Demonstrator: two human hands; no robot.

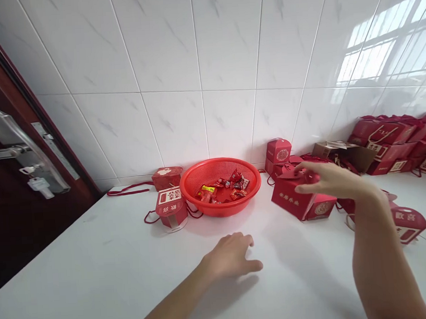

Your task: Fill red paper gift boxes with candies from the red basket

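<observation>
My right hand [322, 179] is at the top of a red gift box [291, 196], its thumb and fingers closed around the flaps. The box looks tilted, and another red box with a round pattern [322, 208] sits right behind it. Low over the white table [134, 280], my left hand [231, 257] has its thumb and fingers apart and holds nothing. Beyond it stands a red plastic basket [221, 209] with wrapped candies [238, 184] inside. A red box with a cord [173, 210] is beside the basket's left side.
Another red box [167, 178] and a red ribbon [130, 188] lie by the tiled wall. Stacked red boxes [392, 139], an open carton [342, 154] and a box [407, 220] are at the right. A dark door [5, 191] stands left.
</observation>
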